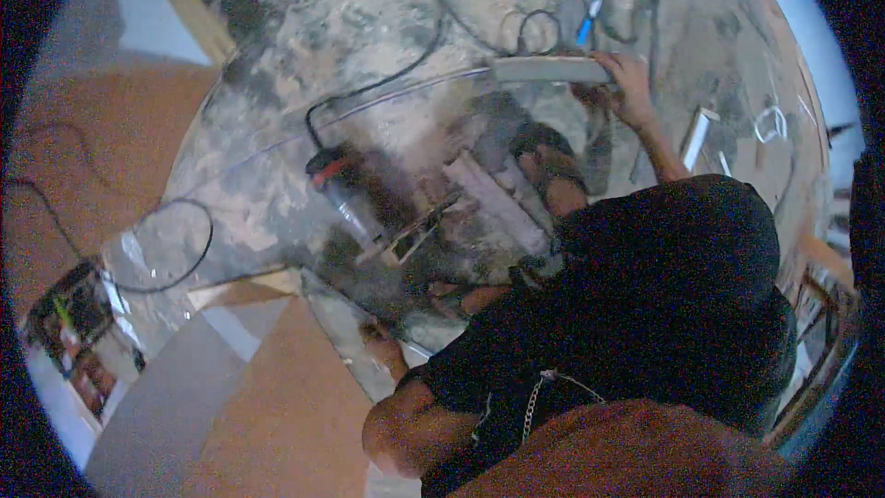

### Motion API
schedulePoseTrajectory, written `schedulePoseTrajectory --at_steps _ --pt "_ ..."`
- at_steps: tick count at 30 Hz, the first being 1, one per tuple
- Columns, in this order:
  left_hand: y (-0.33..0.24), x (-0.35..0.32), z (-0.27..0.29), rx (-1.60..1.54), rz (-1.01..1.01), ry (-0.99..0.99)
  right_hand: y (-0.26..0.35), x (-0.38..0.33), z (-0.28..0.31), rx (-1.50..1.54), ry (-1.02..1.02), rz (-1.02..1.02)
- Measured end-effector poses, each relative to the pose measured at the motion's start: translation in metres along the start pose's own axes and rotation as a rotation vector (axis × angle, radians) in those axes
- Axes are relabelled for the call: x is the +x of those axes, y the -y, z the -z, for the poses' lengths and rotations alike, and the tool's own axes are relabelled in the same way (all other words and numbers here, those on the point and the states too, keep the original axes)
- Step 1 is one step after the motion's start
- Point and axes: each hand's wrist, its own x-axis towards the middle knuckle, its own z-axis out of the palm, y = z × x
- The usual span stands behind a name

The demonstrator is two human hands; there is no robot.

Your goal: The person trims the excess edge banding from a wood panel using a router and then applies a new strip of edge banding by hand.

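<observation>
My right hand (pixel 631 90) is closed on the right end of a short grey board (pixel 544 70), held at arm's length over the floor. Lower left, my left hand (pixel 383 343) hangs beside the edge of a large brown panel (pixel 286 387); its fingers are dim and blurred. Between my hands lies a corded power tool (pixel 348 207) with a black and red end and a pale body. A narrow wooden piece (pixel 417 232) rests by it. Closer to my feet is a long pale plank (pixel 500 201).
A black cord (pixel 392 81) runs from the tool across the dusty floor (pixel 304 28). Far right lie a blue-handled tool (pixel 587 24), a white strip (pixel 699 140) and a white loop (pixel 770 124). A pale wooden edge (pixel 198 14) stands at upper left.
</observation>
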Motion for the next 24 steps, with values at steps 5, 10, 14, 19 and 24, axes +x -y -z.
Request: schedulePoseTrajectory --at_steps 5,10,14,19,24 --pt "0.011 -0.028 0.005 -0.355 0.099 0.076 0.012 0.054 -0.006 0.022 0.017 -0.015" --pt "-0.057 -0.060 0.022 -0.011 0.263 0.203 -0.032 0.061 0.006 0.010 -0.199 0.100" --pt "-0.049 -0.097 0.025 0.260 0.179 -0.112 0.028 0.073 0.039 0.052 -0.207 0.263" --pt "-0.089 -0.052 0.015 -0.153 0.208 -0.308 0.113 0.075 0.008 0.563 0.359 0.162" --pt "-0.244 0.096 0.024 -0.495 -0.049 -0.107 0.166 0.042 -0.017 0.715 0.760 0.401"
